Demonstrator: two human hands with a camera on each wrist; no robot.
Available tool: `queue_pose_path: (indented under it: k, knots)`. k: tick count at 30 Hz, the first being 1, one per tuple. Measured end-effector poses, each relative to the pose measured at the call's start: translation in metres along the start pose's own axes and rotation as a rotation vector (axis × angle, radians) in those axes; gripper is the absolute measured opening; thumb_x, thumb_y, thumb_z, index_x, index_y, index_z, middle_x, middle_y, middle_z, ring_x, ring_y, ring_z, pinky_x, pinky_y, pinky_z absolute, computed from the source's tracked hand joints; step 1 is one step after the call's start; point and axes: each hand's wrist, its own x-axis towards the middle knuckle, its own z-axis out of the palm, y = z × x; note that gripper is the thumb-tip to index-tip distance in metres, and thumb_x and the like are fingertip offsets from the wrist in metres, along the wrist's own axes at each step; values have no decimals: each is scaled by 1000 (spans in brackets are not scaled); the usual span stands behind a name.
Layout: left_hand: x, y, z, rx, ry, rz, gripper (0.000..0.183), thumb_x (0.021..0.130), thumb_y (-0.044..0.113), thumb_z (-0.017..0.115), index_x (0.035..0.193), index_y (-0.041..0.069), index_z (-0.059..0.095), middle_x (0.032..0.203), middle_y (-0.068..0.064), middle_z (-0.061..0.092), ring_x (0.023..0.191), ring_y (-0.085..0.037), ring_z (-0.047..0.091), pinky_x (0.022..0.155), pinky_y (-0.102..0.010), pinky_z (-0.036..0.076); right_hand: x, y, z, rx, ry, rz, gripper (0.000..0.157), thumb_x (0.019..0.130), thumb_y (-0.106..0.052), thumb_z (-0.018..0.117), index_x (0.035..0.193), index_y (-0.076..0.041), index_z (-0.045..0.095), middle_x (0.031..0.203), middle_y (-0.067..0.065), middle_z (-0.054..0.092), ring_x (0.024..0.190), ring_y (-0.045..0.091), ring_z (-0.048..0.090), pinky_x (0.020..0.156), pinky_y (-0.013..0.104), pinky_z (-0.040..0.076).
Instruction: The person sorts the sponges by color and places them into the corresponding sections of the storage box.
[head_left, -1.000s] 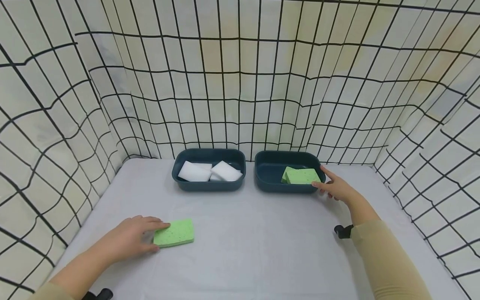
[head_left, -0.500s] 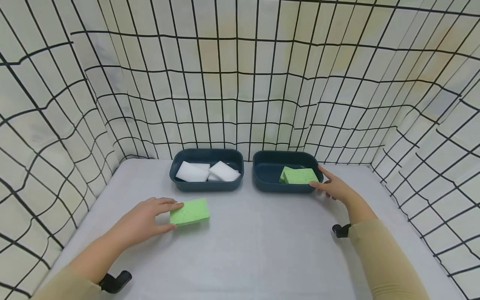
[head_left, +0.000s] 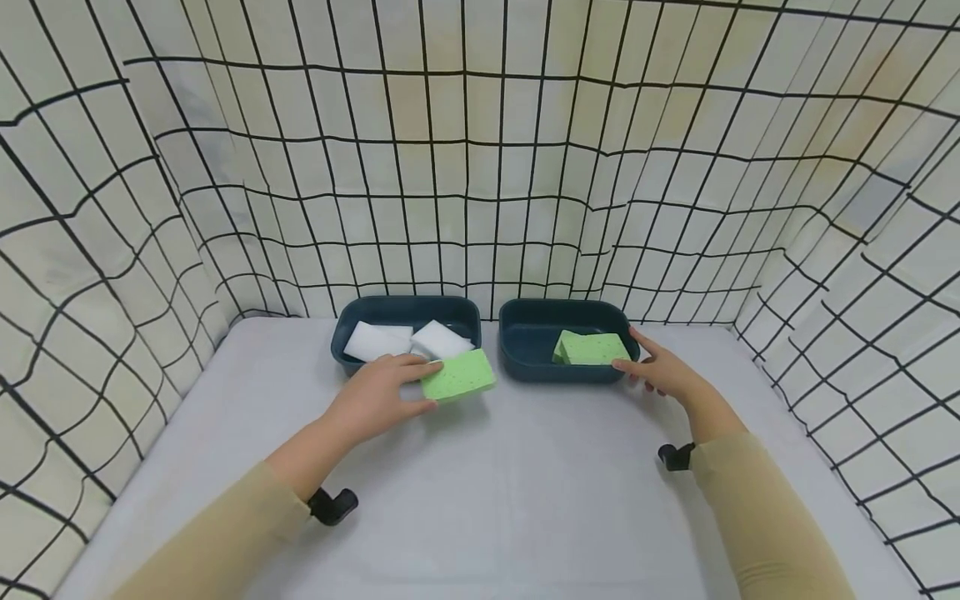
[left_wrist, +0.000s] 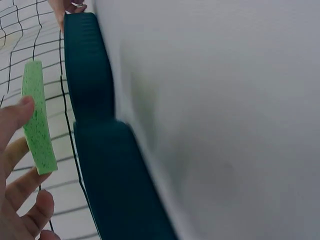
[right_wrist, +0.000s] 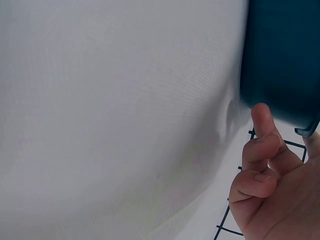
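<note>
A light green sponge (head_left: 461,377) is pinched between the thumb and fingers of my left hand (head_left: 375,398), raised above the table in front of the gap between two dark teal bins. In the left wrist view, the same sponge (left_wrist: 37,120) appears edge-on beside the bins. My right hand (head_left: 671,375) holds the right end of the right bin (head_left: 555,373), with fingers at its rim and outer wall. Inside that bin, green sponges (head_left: 596,350) lie at the right end. The left bin (head_left: 405,308) contains several white sponges (head_left: 378,342), partly hidden by my left hand.
A white cloth (head_left: 525,500) covers the table. Black wire grid panels (head_left: 465,167), backed by pale fabric, stand behind the bins and along both sides. A black wrist camera mount (head_left: 333,506) hangs under the left sleeve, another (head_left: 677,457) under the right.
My left hand has carried the green sponge up off the table, forward and rightward to the bins. The right hand stays at the right bin's end; the view has shifted slightly.
</note>
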Motion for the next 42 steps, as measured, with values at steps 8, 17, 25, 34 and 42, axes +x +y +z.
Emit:
queue_pose_path:
  k: [8,17,25,34,42]
  knots:
    - [54,28,16,-42,24,-61,62,88,49,73,144,31,55,144,-2,54,131,-31,49,108,-52,39,2,0,-2,-21,6,-19,101,88,-63,63,161,-28,3,98,9,70,69,21,51,57,30,38]
    - [98,53,33,-44,74,-91,61,89,49,72,143,29,55,145,-5,53,130,-34,50,103,-50,44,3,2,-3,-29,3,-5,104,85,-68,63,161,-30,2,99,9,69,73,22,52,60,31,39]
    - [127,72,52,-31,69,-161,63,88,55,70,144,31,54,146,-5,52,129,-33,52,101,-48,46,6,5,0,-12,8,6,106,83,-70,65,161,-32,3,97,8,68,72,22,52,59,30,38]
    - [148,83,71,60,88,-205,63,88,57,68,144,33,54,141,-2,57,123,-31,54,96,-47,46,8,9,-2,-6,7,-6,105,84,-68,65,161,-31,4,95,8,68,71,22,52,57,29,37]
    - [163,84,77,121,69,-237,63,86,59,69,142,35,55,140,2,58,108,-27,52,86,-40,41,6,4,-3,-16,15,11,106,82,-71,65,161,-33,5,95,8,68,72,21,53,59,30,39]
